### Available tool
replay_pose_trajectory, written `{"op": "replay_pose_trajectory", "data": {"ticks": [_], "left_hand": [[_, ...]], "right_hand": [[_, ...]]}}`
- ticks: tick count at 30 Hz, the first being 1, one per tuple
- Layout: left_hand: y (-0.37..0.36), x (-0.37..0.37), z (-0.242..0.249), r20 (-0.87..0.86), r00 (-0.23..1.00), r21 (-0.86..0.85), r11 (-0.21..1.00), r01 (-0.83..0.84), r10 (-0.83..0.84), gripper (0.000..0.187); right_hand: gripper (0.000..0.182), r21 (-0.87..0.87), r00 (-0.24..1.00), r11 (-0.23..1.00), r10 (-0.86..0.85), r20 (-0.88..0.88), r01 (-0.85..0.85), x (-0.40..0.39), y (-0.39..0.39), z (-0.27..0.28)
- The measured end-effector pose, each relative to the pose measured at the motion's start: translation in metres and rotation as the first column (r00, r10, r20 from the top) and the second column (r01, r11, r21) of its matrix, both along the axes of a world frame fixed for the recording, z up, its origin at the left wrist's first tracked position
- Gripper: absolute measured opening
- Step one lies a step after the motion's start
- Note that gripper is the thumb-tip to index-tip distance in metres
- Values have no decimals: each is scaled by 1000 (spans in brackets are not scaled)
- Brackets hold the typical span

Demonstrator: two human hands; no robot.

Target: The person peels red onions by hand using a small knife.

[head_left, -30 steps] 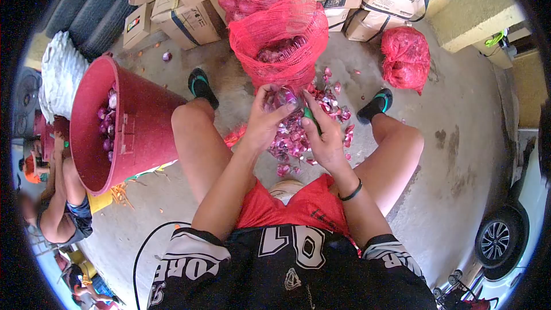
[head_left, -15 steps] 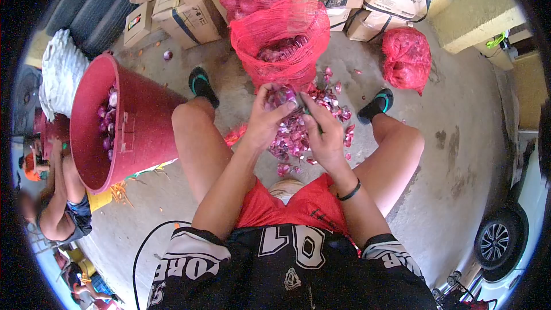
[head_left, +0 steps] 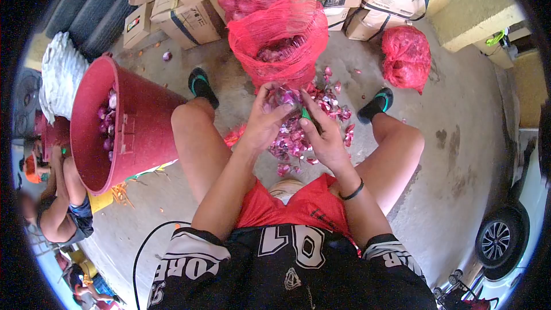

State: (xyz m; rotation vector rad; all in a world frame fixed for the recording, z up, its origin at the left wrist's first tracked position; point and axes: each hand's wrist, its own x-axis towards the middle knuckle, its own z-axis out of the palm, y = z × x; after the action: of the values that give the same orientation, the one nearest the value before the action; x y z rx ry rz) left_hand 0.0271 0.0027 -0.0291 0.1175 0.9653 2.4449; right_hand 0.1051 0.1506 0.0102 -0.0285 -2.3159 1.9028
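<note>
My left hand (head_left: 265, 121) is closed around a purple-red onion (head_left: 285, 95), held up between my knees. Close beside it, my right hand (head_left: 326, 138) grips a small knife with a green handle (head_left: 305, 114); its blade is hard to make out against the onion. Beneath both hands, a heap of onion skins (head_left: 288, 144) is strewn on the concrete floor. Just beyond the hands stands an open red mesh sack (head_left: 244, 57) with onions inside. To my left is a large red tub (head_left: 146, 129) holding several peeled onions (head_left: 109, 116).
Cardboard boxes (head_left: 192, 23) and another full mesh sack (head_left: 255, 0) line the back. A tied red bag (head_left: 406, 57) lies right of my foot. Tyres (head_left: 92, 6) are stacked at far left, where another person (head_left: 63, 206) sits. A car wheel (head_left: 495, 241) shows at right.
My right hand has shifted and turned slightly at the onion, and more of the green handle now shows. My left hand keeps its hold on the onion.
</note>
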Motion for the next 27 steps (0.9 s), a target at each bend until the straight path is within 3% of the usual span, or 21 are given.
{"op": "replay_pose_trajectory", "data": {"ticks": [5,8,11,14,18,22,27], "left_hand": [[1,1,2,16,1000,55,998,23,-24,51],[-2,-1,4,6,997,70,995,70,-70,55],[-1,1,13,-14,993,118,986,122,-121,57],[-1,0,13,-3,987,188,970,157,-159,57],[-1,-3,5,80,994,108,992,68,-77,56],[0,-4,5,16,996,63,995,82,-83,57],[-5,-4,8,32,986,77,984,158,-161,64]], "right_hand": [[40,196,987,978,-37,-158,68,-3,2,0],[40,-64,995,993,-95,-16,94,-1,1,-8],[39,-361,989,925,-75,131,118,-1,8,7],[40,-344,997,938,-14,78,40,0,11,1],[42,-229,992,967,122,29,-112,1,11,-8],[42,-416,990,909,35,134,24,-1,21,-2],[40,-352,992,928,-100,72,119,-7,33,-15]]}}
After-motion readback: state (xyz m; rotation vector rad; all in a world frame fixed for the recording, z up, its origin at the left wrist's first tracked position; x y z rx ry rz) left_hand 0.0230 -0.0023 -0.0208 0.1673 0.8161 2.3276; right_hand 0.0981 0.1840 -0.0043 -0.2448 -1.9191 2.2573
